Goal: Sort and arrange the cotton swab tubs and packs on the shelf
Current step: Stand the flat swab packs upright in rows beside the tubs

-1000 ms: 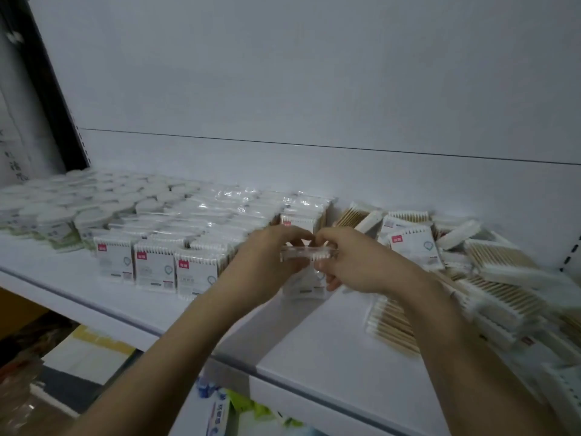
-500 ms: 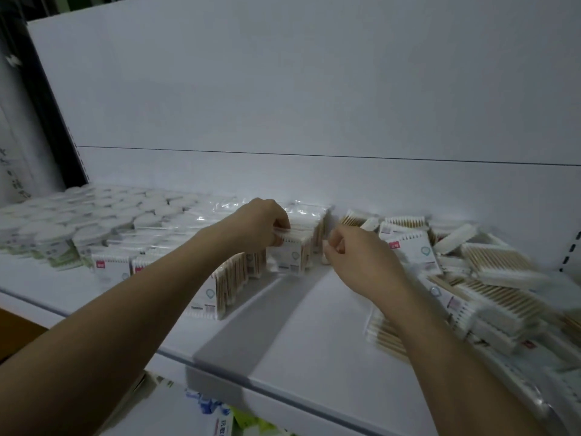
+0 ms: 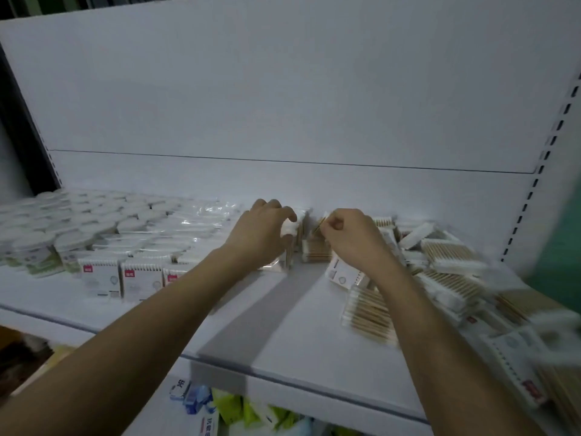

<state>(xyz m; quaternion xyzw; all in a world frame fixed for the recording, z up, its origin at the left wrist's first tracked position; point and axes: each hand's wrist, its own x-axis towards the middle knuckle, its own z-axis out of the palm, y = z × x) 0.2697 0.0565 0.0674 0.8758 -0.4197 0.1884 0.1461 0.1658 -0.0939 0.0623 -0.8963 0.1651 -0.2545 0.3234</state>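
I'm steadying standing pack [image 3: 290, 229] with curled left hand [image 3: 262, 234] near shelf [image 3: 298, 350] back edge; right hand [image 3: 349, 236] pinching neighbouring pack [image 3: 316, 247], just right, nearer loose pile [image 3: 446, 272].

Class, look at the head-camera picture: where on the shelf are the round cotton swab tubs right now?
The round tubs stand grouped at the far left of the shelf, running back to the wall, directly left of the neat rows of upright swab packs and of the left hand.
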